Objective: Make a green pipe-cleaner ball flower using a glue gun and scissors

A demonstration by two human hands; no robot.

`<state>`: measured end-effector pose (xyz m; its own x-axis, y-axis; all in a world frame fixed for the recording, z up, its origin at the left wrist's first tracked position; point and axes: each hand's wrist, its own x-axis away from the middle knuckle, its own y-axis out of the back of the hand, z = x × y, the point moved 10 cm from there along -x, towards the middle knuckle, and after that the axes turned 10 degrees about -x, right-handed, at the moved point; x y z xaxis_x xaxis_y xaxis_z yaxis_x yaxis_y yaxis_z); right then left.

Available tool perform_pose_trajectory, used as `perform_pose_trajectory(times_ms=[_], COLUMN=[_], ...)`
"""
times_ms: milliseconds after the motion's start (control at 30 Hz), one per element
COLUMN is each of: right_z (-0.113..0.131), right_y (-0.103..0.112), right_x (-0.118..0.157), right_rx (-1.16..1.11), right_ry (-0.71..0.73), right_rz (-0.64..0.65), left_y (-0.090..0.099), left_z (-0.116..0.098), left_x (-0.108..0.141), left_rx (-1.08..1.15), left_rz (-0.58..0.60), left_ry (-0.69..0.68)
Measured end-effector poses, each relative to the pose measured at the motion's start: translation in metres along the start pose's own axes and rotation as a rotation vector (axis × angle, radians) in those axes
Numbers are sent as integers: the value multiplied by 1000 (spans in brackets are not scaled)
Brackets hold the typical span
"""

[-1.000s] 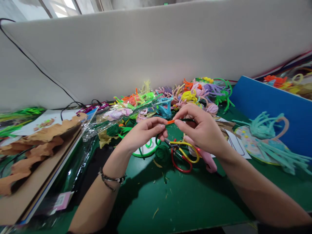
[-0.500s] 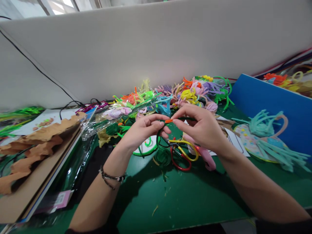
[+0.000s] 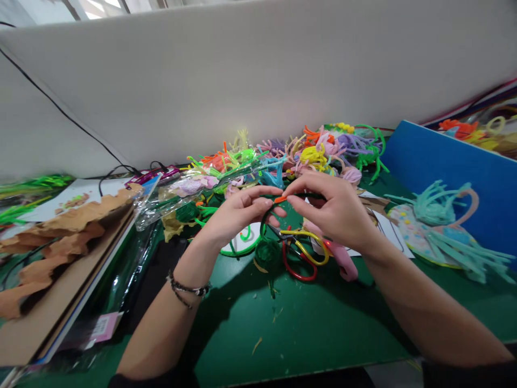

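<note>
My left hand (image 3: 242, 213) pinches a dark green pipe cleaner (image 3: 264, 218) between thumb and fingers, its other fingers loosely curled. At its fingertips is a short orange pipe cleaner piece (image 3: 280, 199), which my right hand (image 3: 333, 213) pinches from the other side. The fingertips of both hands meet there. A dark green coiled ball (image 3: 268, 253) sits below, at the lower end of the green stem. Beside it lie scissors with red and yellow handles (image 3: 307, 250). A white disc with green pipe cleaner edging (image 3: 244, 240) is partly behind my left hand.
Colourful pipe cleaner pieces (image 3: 313, 156) are heaped along the white wall. Cardboard sheets with torn brown paper (image 3: 72, 226) and a black phone-like slab (image 3: 155, 280) lie left. To the right are a blue board (image 3: 448, 172) and a teal pipe cleaner figure (image 3: 436, 210).
My hands have drawn slightly closer, so the fingertips now meet over the orange piece. The dark green ball has shifted up a little.
</note>
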<state>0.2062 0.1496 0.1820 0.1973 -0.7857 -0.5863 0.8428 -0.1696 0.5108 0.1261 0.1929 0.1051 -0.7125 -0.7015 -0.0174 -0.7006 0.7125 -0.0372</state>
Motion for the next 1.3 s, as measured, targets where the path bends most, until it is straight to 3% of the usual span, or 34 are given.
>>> perform_pose_trajectory(times_ms=[167,400,900,1300], right_z=[-8,-7,2,2], right_y=[12,-1,-9,-12], right_x=[0,0,1,2], right_rx=[-43,-50,-13,-1], right_ry=[-77,-68,1,1], right_rz=[-89,61,75,75], left_y=[2,3,-5,-7], left_z=[0,-5,2,-2], left_x=[0,0,2,0], left_rx=[-113,-170,-119,-212], left_rz=[44,-16,66,57], left_ry=[-28,-39,-16,-52])
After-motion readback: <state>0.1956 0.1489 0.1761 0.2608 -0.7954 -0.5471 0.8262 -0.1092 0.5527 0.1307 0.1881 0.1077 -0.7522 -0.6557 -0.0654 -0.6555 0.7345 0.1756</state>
